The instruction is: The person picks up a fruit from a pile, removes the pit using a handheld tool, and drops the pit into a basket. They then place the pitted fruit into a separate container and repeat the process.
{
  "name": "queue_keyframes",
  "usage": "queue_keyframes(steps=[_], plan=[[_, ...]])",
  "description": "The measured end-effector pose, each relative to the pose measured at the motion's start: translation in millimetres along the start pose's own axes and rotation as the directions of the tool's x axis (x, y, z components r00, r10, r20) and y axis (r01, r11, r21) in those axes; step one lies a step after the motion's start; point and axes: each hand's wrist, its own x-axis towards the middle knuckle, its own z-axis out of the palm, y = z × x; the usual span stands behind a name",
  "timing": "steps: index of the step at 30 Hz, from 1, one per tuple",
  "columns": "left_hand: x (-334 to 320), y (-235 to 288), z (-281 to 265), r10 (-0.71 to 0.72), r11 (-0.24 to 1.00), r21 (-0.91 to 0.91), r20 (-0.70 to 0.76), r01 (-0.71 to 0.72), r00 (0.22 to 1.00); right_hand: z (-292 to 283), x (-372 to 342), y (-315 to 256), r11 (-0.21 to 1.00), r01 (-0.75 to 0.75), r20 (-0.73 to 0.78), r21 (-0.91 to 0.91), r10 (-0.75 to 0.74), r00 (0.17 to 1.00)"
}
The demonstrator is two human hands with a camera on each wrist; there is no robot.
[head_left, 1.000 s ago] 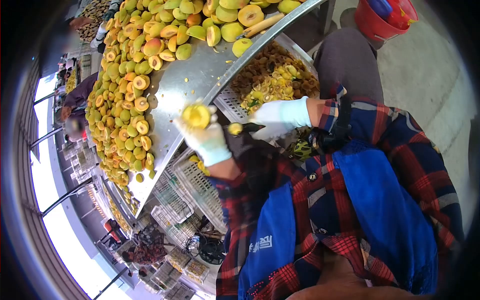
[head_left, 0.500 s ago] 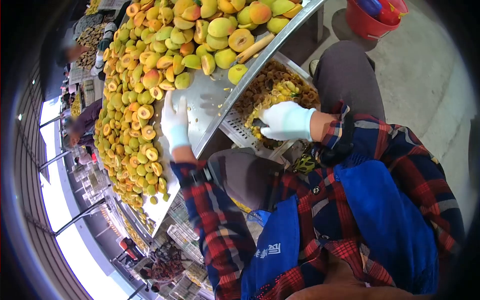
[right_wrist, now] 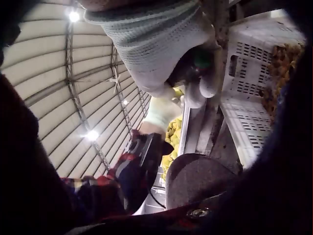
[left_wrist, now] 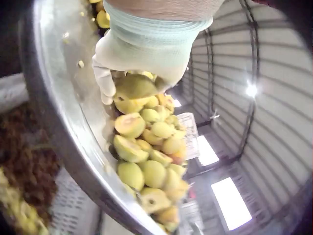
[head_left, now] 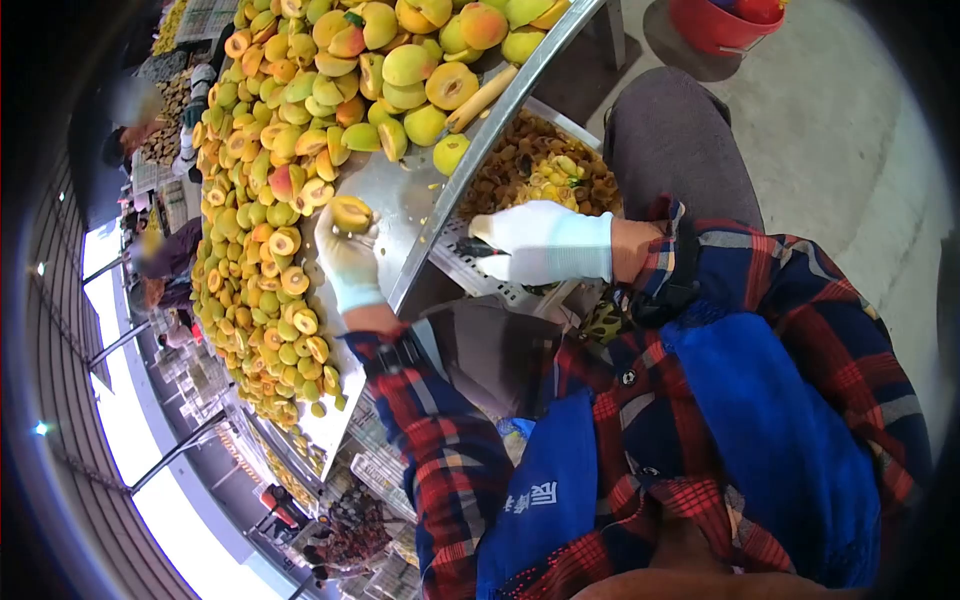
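Note:
The white-gloved left hand (head_left: 348,262) holds a halved yellow-green fruit (head_left: 351,213) above the metal table (head_left: 388,190), beside the fruit pile (head_left: 250,260). In the left wrist view the left hand (left_wrist: 144,58) has its fingers curled around that fruit (left_wrist: 134,87). Over the edge of the crate, the gloved right hand (head_left: 545,240) grips a dark tool (head_left: 478,247). The right wrist view shows the right hand (right_wrist: 156,54) with its fingers around the tool's dark handle, which has a green end (right_wrist: 202,58). The tool's tip cannot be made out.
Under the table edge stands a white perforated crate (head_left: 513,298) with brown and yellow scraps (head_left: 550,180). A wooden-handled tool (head_left: 482,100) lies by the table's rim. A red bucket (head_left: 725,30) stands on the floor. Other people and crates are in the background.
The left hand went from near the right hand to the table and now has a fruit half. The right hand moved over the scraps, then back leftward to the crate edge.

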Motion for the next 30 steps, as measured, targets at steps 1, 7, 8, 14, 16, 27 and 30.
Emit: queue_keyframes(steps=[1, 7, 8, 14, 16, 27, 30], plan=[[-32.7, 2.4, 12.2, -0.025, 0.994, -0.107, 0.053, 0.031, 0.998, 0.9, 2.2, -2.3, 0.999, 0.05, -0.056, 0.02, -0.048, 0.997], [-121.6, -26.0, 46.5, 0.036, 0.949, -0.315, 0.151, 0.014, 0.988, 7.5, 9.5, -17.0, 0.986, 0.156, -0.083, 0.063, -0.151, 0.985], [-130.2, -28.7, 54.1, 0.067, 0.956, -0.291, 0.156, -0.019, 0.986, 9.2, 9.0, -19.1, 0.979, 0.184, -0.105, 0.088, -0.175, 0.979], [-153.9, -40.4, 86.5, 0.158, 0.961, -0.229, -0.005, -0.155, 0.987, 23.4, 13.2, -18.0, 0.979, 0.182, -0.143, 0.096, -0.167, 0.976], [-154.4, -42.7, 87.4, 0.19, 0.964, -0.193, 0.018, -0.183, 0.982, 25.1, 11.8, -16.8, 0.981, 0.179, -0.134, 0.079, -0.167, 0.977], [-153.2, -61.3, 91.2, 0.372, 0.928, 0.016, -0.117, -0.372, 0.921, -2.6, 5.3, -27.8, 0.956, 0.1, 0.264, 0.277, -0.176, 0.948], [-163.4, -46.5, 91.3, 0.169, 0.985, 0.031, -0.079, -0.167, 0.982, -8.8, 8.7, -30.2, 0.913, -0.236, 0.454, 0.332, 0.064, 0.889]])
